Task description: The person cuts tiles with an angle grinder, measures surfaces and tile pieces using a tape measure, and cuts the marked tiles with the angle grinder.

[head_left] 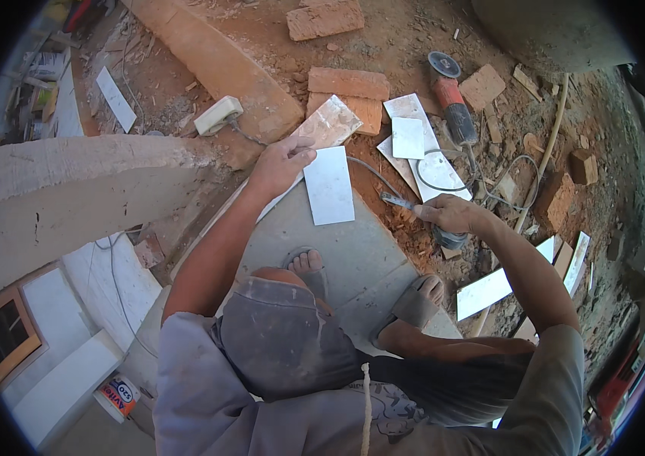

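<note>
White tile (pixel 331 187) | L hand (pixel 283 164) hides crnr | R hand (pixel 448 213): tool (pixel 396 201), type unclr

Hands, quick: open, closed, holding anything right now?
Left hand: closed, holding a white tile by its corner.
Right hand: closed around a slim tool.
</note>
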`<state>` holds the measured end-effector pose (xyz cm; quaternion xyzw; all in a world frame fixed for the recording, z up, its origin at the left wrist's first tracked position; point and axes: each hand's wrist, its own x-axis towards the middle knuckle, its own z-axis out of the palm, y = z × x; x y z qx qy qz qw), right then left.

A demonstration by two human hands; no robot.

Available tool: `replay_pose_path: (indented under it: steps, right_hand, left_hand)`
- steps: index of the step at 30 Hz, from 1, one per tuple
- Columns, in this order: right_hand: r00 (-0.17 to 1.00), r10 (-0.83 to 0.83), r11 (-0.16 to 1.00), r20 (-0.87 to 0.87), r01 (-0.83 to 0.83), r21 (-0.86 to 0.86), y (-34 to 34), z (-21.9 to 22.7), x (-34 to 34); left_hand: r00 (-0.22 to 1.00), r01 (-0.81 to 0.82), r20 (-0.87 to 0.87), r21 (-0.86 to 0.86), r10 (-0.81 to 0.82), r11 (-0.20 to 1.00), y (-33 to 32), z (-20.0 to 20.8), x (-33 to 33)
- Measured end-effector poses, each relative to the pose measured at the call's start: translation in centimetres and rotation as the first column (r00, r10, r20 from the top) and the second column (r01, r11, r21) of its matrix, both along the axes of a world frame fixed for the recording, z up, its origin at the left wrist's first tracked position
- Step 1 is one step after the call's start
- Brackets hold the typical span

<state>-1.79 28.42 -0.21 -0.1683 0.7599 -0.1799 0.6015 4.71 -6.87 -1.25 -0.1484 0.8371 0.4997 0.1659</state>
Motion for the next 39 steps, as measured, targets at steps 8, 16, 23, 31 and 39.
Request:
replay_pose_path:
  steps: [8,16,23,31,39]
  right_hand:
    - [0.990,0.101,0.985,-0.096,-0.113,-0.132,-13.3,-5.7,-1.1]
    - [0.957,0.252,0.958,-0.148,-0.268,-0.103,-17.5,-7.4,-3.5]
    - [0.718,-0.672,0.679,0.184,0.696,-0.233,-17.5,-7.5,5.3]
    - [0.136,-0.943,0.087,0.304,0.982,-0.170,-23.5,-5.6,11.6]
    - [0.247,-0.922,0.195,0.298,0.961,-0.195,-21.4,-6.6,6.1]
  left_hand:
    - [0.944,-0.329,0.035,0.109,0.327,0.938,-1.3,-6.4,6.5]
    - [0.965,-0.242,0.099,-0.032,0.244,0.970,-2.2,-7.8,5.0]
    - [0.930,-0.326,0.197,0.058,0.309,0.944,-3.1,-7.0,5.7]
    - [0.873,-0.398,0.473,0.543,0.123,0.739,-1.1,-3.9,7.1]
    - [0.896,-0.004,0.442,0.093,-0.038,0.996,-5.0,-4.9,4.7]
